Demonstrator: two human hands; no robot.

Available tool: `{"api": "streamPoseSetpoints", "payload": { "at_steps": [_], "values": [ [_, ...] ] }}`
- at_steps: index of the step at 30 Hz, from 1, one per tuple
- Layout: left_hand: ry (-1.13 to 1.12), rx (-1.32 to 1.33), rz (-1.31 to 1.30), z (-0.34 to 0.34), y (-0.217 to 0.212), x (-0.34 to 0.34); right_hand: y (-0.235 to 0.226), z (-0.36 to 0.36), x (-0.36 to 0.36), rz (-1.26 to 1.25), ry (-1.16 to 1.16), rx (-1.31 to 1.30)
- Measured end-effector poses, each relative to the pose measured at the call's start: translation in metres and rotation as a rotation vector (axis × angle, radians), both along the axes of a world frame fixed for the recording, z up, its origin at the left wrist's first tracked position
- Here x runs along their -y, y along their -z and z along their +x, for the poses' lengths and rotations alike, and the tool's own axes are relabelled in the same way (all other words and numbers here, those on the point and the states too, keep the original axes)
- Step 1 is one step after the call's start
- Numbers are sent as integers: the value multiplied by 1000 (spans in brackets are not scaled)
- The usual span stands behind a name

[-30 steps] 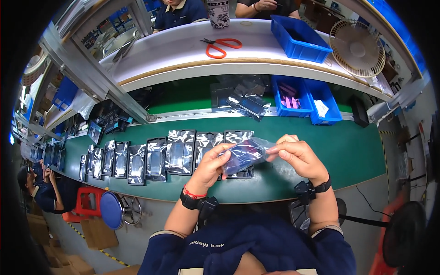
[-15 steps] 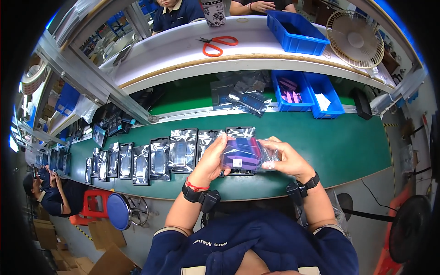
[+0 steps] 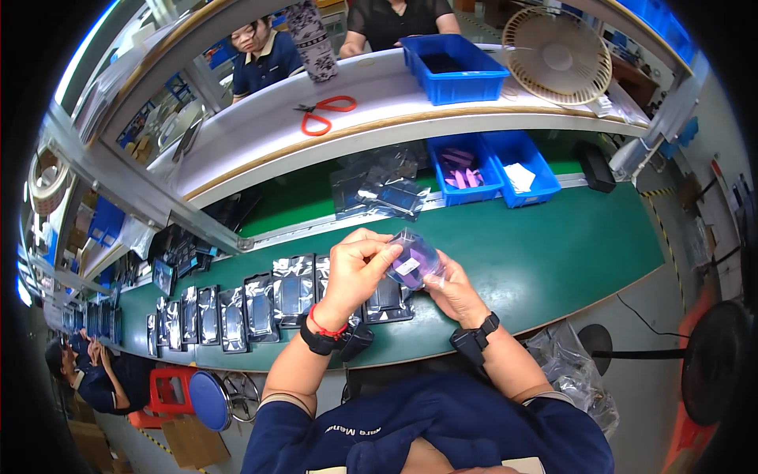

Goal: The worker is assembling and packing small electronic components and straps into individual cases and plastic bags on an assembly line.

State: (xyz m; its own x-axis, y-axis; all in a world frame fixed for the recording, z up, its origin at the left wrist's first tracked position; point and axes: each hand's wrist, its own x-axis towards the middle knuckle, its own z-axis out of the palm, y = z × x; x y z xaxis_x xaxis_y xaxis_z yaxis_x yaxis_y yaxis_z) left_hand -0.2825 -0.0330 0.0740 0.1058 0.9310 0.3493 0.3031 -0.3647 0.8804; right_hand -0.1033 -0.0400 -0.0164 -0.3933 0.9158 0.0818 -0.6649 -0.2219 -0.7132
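Since a moment ago you've tilted the purple-filled clear pouch (image 3: pixel 414 263) on end above the bench's near edge (left hand (image 3: pixel 355 272) pinching its top, right hand (image 3: pixel 452 291) pinching beneath).

Both hands hold a small clear bag (image 3: pixel 414 261) with a purple item inside above the green table (image 3: pixel 568 253): left hand (image 3: pixel 357 268) pinching its top edge, right hand (image 3: pixel 450 291) under it. Silvery bags (image 3: pixel 260 304) lie in a row on the table. Two blue bins (image 3: pixel 493 167) stand behind; red scissors (image 3: pixel 325 113) lie on the shelf (image 3: pixel 260 146).
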Motion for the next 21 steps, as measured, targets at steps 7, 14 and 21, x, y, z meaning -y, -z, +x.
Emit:
{"api": "streamPoseSetpoints", "payload": {
  "at_steps": [7, 14, 21],
  "values": [
    [8, 245, -66, 22, -7, -26, -14, 26, 2, 14, 6, 104],
    [64, 282, -146, 43, -8, -30, -20, 26, 2, -16, 112, -26],
    [-65, 342, 91, 43, -9, -36, -14, 27, 2, -14, 145, -102]
  ]
}}
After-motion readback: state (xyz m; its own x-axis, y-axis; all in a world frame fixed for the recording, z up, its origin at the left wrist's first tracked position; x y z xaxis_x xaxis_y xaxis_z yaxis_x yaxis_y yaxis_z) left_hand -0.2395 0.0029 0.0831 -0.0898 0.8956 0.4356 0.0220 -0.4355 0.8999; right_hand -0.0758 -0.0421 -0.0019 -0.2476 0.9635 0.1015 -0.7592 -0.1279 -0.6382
